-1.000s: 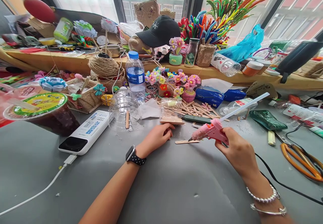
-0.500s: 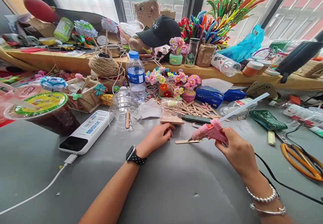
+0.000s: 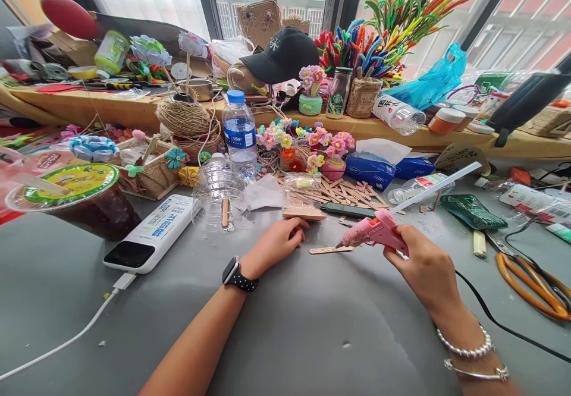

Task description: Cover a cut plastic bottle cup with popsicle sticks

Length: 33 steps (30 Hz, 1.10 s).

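My right hand (image 3: 426,265) grips a pink glue gun (image 3: 375,231) with a long glue stick (image 3: 439,185) coming out of its back. The nozzle is at the right part of a wooden craft stick (image 3: 328,250) lying on the grey table, with glue along the stick. My left hand (image 3: 279,242) rests on the table left of that stick, its curled fingertips by the front edge of a small wooden piece (image 3: 303,211). Whether those fingers pinch anything is hidden.
Loose craft sticks (image 3: 343,191) lie behind the hands, near a dark green tool (image 3: 348,209). At left are a power bank (image 3: 156,232) and a drink cup (image 3: 84,200); orange-handled scissors (image 3: 530,289) lie right. A water bottle (image 3: 239,134) stands behind.
My right hand and the glue gun have shifted slightly right, the nozzle moving along the craft stick toward its right end. My left hand has stayed in place.
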Motion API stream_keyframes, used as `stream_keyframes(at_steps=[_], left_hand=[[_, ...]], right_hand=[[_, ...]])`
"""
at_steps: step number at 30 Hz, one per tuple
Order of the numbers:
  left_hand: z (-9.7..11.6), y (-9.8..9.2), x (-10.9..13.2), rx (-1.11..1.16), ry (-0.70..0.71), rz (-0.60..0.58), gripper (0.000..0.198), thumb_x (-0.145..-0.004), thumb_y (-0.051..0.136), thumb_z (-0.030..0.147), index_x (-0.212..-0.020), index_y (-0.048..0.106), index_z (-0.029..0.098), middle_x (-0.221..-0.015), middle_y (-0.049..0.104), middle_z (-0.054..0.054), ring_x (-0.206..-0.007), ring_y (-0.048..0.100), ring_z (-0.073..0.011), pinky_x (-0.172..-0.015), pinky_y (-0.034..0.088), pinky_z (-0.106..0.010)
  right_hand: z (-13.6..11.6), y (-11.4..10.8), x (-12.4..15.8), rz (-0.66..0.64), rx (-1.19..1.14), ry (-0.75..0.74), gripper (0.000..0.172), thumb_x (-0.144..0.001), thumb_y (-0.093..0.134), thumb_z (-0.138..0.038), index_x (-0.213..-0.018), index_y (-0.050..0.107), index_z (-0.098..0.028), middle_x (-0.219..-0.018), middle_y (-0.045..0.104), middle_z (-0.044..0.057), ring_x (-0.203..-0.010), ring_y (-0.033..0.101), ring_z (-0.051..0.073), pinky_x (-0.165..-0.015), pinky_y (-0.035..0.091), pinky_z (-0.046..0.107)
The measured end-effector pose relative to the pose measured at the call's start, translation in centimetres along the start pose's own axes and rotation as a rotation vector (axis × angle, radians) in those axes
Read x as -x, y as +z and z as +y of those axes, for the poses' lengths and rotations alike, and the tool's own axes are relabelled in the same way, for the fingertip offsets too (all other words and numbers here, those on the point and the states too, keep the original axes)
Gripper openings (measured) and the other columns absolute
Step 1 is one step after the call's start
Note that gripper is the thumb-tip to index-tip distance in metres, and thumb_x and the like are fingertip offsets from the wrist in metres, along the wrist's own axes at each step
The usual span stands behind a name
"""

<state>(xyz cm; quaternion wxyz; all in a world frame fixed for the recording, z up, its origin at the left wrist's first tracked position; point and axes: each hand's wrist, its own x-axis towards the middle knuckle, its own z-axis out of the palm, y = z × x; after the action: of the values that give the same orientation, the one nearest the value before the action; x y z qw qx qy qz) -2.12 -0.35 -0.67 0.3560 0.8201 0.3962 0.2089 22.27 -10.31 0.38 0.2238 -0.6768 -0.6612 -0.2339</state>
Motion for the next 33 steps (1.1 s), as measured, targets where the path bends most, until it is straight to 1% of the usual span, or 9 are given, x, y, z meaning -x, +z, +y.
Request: stream_keyframes(at_steps=[5,11,15,20,25,33], left_hand=[[0.1,-0.1,0.0,-0.012,-0.004,-0.007,0.025,-0.077,0.036,0.019,-0.094,0.055,0.015,-0.072,0.062,-0.003,-0.061,0.058,-0.0125,-0.059,0.045,-0.023],[0.1,0.0,0.0,-0.002,-0.008,-0.006,0.025,-0.078,0.036,0.020,-0.093,0.055,0.016,-0.072,0.062,-0.003,-0.060,0.057,-0.0120,-0.058,0.045,-0.022],[0.0,0.0,0.0,-0.004,-0.008,-0.002,0.025,-0.078,0.036,0.021,-0.093,0.055,0.017,-0.072,0.062,-0.003,-0.061,0.058,-0.0124,-0.059,0.045,-0.023],[0.0,0.0,0.0,-0.017,-0.003,-0.007,0.025,-0.079,0.035,0.021,-0.093,0.055,0.016,-0.072,0.062,-0.003,-0.062,0.058,-0.0125,-0.060,0.045,-0.023],[-0.1,0.1,0.0,-0.021,0.002,-0.009,0.025,-0.079,0.035,0.021,-0.093,0.054,0.016,-0.072,0.062,-0.003,-0.062,0.058,-0.0126,-0.060,0.045,-0.023],[-0.2,0.1,-0.1,-0.023,0.008,-0.006,0.025,-0.079,0.035,0.021,-0.093,0.054,0.016,-0.072,0.062,-0.003,-0.061,0.058,-0.0125,-0.060,0.045,-0.023]], right_hand=[[0.0,-0.2,0.0,-0.009,-0.014,0.002,0.011,-0.069,0.045,-0.019,-0.080,0.050,-0.019,-0.068,0.059,0.001,-0.050,0.049,0.012,-0.043,0.029,0.022],[0.6,-0.4,-0.1,-0.006,-0.017,0.021,0.010,-0.071,0.046,-0.022,-0.080,0.051,-0.019,-0.060,0.056,-0.001,-0.049,0.049,0.013,-0.044,0.029,0.022],[0.9,-0.4,-0.1,0.001,-0.011,0.014,0.012,-0.072,0.047,-0.023,-0.081,0.053,-0.019,-0.065,0.059,0.000,-0.051,0.050,0.013,-0.045,0.030,0.022],[0.8,-0.4,-0.1,-0.003,0.001,0.015,0.012,-0.071,0.047,-0.023,-0.080,0.054,-0.019,-0.060,0.057,-0.001,-0.050,0.051,0.013,-0.044,0.030,0.022],[1.0,-0.6,-0.2,-0.006,-0.005,0.009,0.014,-0.071,0.047,-0.023,-0.082,0.054,-0.019,-0.066,0.061,0.001,-0.053,0.053,0.014,-0.045,0.032,0.022],[0.9,-0.6,-0.3,-0.007,0.005,0.000,0.012,-0.071,0.046,-0.022,-0.080,0.053,-0.019,-0.062,0.060,0.000,-0.050,0.052,0.013,-0.044,0.031,0.021]])
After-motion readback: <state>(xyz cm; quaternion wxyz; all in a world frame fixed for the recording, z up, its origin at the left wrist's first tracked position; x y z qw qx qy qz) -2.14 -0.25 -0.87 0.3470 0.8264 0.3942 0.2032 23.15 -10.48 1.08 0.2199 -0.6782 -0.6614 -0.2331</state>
